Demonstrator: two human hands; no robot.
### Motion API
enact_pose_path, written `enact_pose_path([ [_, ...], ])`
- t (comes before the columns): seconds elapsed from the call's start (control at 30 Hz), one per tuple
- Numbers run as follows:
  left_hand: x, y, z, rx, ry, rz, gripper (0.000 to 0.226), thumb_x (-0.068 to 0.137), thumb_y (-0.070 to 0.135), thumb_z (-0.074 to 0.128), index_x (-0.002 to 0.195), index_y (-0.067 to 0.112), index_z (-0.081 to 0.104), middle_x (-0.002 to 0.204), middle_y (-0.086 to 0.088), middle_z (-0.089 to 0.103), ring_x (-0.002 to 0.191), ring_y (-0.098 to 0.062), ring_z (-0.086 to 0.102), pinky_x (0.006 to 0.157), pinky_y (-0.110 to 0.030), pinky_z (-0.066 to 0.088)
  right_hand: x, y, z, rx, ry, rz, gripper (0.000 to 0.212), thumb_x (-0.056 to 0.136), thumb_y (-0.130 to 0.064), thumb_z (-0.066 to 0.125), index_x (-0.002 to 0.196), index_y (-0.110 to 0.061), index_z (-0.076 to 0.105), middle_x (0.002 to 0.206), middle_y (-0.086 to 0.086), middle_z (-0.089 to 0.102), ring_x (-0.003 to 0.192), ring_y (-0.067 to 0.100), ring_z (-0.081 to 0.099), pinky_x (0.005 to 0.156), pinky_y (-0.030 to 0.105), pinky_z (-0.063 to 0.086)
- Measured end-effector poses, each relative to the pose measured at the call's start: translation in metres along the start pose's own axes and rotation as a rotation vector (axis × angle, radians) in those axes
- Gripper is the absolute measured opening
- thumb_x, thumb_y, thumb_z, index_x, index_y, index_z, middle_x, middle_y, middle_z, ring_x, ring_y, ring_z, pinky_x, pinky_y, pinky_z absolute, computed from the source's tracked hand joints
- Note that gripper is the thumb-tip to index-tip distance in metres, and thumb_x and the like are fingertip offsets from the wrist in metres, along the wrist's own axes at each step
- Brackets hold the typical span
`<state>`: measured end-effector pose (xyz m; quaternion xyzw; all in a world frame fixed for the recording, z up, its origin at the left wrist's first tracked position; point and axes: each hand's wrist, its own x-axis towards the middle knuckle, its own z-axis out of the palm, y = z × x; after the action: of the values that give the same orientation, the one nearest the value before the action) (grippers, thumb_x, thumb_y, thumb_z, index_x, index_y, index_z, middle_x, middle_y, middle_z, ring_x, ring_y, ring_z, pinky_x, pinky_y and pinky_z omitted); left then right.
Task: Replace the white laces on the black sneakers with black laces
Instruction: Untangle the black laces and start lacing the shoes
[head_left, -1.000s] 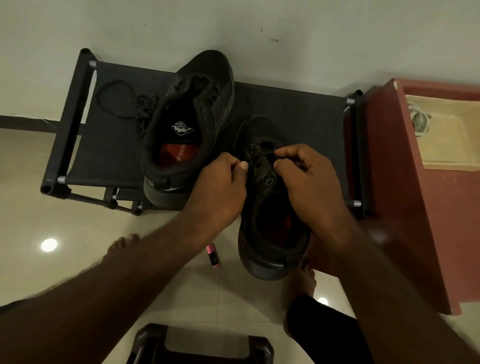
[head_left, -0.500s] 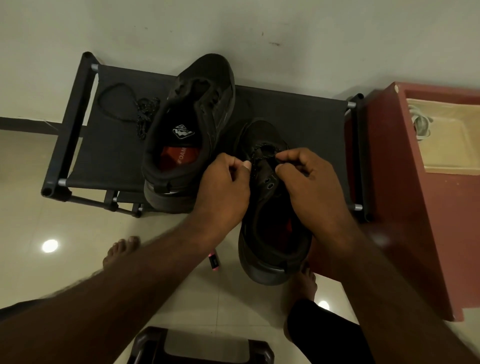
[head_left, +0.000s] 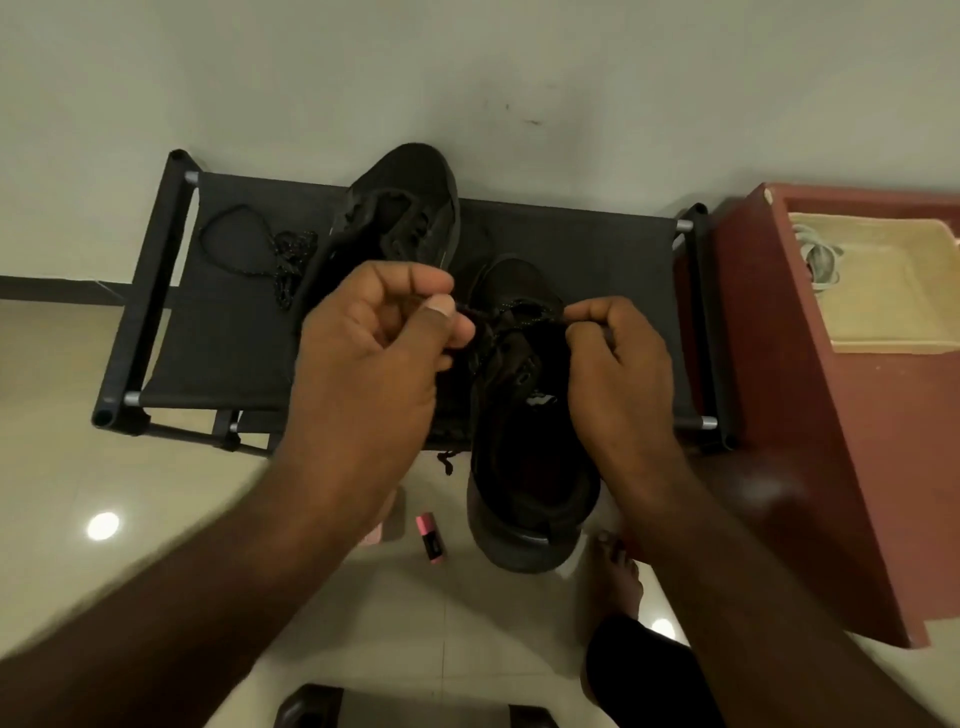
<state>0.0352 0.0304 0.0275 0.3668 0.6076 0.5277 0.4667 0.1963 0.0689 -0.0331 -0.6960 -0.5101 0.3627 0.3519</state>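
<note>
- A person's left hand (head_left: 371, 353) and right hand (head_left: 613, 358) work a black lace (head_left: 480, 317) at the upper eyelets of the near sneaker (head_left: 530, 431), which lies with its toe on a black fabric rack (head_left: 228, 353) and its heel hanging over the front edge toward the wearer.
- The left thumb and forefinger are pinched together on one lace end, just left of the eyelets; the right fingertips are closed on the other end, directly across the tongue, the lace drawn between the two grips.
- No white lace shows on this shoe, so its old lace appears already out and the black one threaded most of the way; tying or tucking the ends seems to remain.
- Beyond the left hand, the second sneaker (head_left: 405, 223) rests on the rack; whether it carries a lace cannot be told.
- Further left of that grip, a loose black lace (head_left: 260, 249) lies coiled on the fabric, likely meant for the second shoe.
- Well right of the right hand, pale cord that may be the removed white laces (head_left: 821, 257) sits in a cream tray (head_left: 883, 332) atop a red cabinet (head_left: 810, 467).
</note>
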Motion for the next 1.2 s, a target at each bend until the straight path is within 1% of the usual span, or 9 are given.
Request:
enact_pose_path([
  [0.27, 0.01, 0.016, -0.001, -0.763, -0.227, -0.438, 0.041, 0.095, -0.014, 0.034, 0.123, 0.001, 0.06, 0.11, -0.016, 0.072, 0.105, -0.026, 0.07, 0.09, -0.033, 0.057, -0.011, -0.029, 0.013, -0.03, 0.135, -0.294, 0.023, 0.1, -0.034, 0.054, 0.091, -0.017, 0.066, 0.089, -0.005, 0.063, 0.085, 0.011, 0.06, 0.077, 0.031, 0.051],
  [0.37, 0.017, 0.017, -0.005, -0.841, -0.154, -0.384, 0.043, 0.094, -0.016, 0.032, 0.125, -0.001, 0.056, 0.12, -0.02, 0.067, 0.11, -0.028, 0.068, 0.096, -0.033, 0.053, -0.025, -0.056, 0.002, 0.11, -0.206, -0.305, 0.033, 0.103, -0.039, 0.052, 0.093, -0.013, 0.07, 0.077, 0.001, 0.066, 0.07, 0.017, 0.062, 0.064, 0.031, 0.053],
  [0.53, 0.018, 0.015, -0.008, -0.847, -0.111, -0.349, 0.044, 0.093, -0.013, 0.033, 0.132, -0.003, 0.05, 0.128, -0.021, 0.063, 0.118, -0.028, 0.063, 0.105, -0.035, 0.048, -0.041, -0.063, -0.005, 0.03, -0.712, -0.224, 0.01, 0.095, -0.024, 0.066, 0.099, -0.014, 0.068, 0.085, 0.001, 0.074, 0.079, 0.017, 0.071, 0.075, 0.032, 0.059],
  [0.67, 0.022, 0.011, -0.01, -0.695, -0.035, -0.248, 0.043, 0.097, -0.005, 0.042, 0.139, 0.001, 0.046, 0.13, -0.015, 0.061, 0.118, -0.024, 0.063, 0.105, -0.036, 0.048, -0.027, -0.064, -0.026, 0.552, -0.502, -0.045, 0.014, 0.096, -0.025, 0.059, 0.087, -0.017, 0.064, 0.085, 0.005, 0.074, 0.081, 0.017, 0.07, 0.078, 0.032, 0.057],
  [0.73, 0.016, 0.009, -0.008, -0.438, -0.091, -0.159, 0.041, 0.1, 0.005, 0.047, 0.14, 0.013, 0.048, 0.124, -0.008, 0.066, 0.108, -0.02, 0.068, 0.095, -0.033, 0.055, -0.016, -0.063, -0.038, 0.705, -0.359, 0.024, 0.014, 0.1, -0.02, 0.052, 0.089, -0.015, 0.059, 0.074, 0.003, 0.068, 0.059, 0.017, 0.061, 0.06, 0.031, 0.053],
  [0.8, 0.007, 0.007, -0.002, -0.131, -0.178, -0.059, 0.036, 0.1, 0.018, 0.053, 0.135, 0.024, 0.054, 0.105, -0.002, 0.072, 0.085, -0.015, 0.073, 0.071, -0.026, 0.059, -0.012, -0.058, -0.043, 0.504, -0.3, -0.032, 0.014, 0.101, -0.019, 0.053, 0.09, -0.016, 0.06, 0.064, -0.003, 0.059, 0.043, 0.008, 0.043, 0.043, 0.021, 0.037],
  [0.9, -0.003, 0.001, 0.009, 0.074, -0.282, 0.015, 0.033, 0.094, 0.026, 0.06, 0.127, 0.026, 0.061, 0.084, -0.003, 0.072, 0.065, -0.008, 0.067, 0.052, -0.02, 0.052, -0.02, -0.058, -0.039, 0.097, -0.451, -0.262, 0.016, 0.101, -0.016, 0.056, 0.094, -0.016, 0.07, 0.067, -0.008, 0.063, 0.051, 0.002, 0.053, 0.05, 0.012, 0.04],
  [1.03, 0.004, -0.003, 0.007, 0.09, -0.21, 0.019, 0.018, 0.095, 0.016, 0.06, 0.11, 0.018, 0.07, 0.088, 0.002, 0.075, 0.075, -0.008, 0.071, 0.06, -0.017, 0.054, -0.021, -0.052, -0.037, 0.054, -0.622, -0.253, 0.022, 0.103, -0.009, 0.051, 0.114, -0.017, 0.068, 0.073, -0.013, 0.065, 0.053, 0.002, 0.053, 0.052, 0.015, 0.043],
  [1.2, 0.023, 0.001, -0.007, -0.251, 0.045, -0.04, 0.018, 0.099, 0.012, 0.055, 0.114, 0.01, 0.066, 0.089, -0.006, 0.074, 0.066, -0.012, 0.069, 0.058, -0.018, 0.053, -0.002, -0.04, -0.055, 0.368, -0.428, -0.066, 0.03, 0.102, -0.002, 0.048, 0.117, -0.021, 0.065, 0.086, -0.004, 0.069, 0.047, 0.007, 0.04, 0.041, 0.017, 0.032],
])
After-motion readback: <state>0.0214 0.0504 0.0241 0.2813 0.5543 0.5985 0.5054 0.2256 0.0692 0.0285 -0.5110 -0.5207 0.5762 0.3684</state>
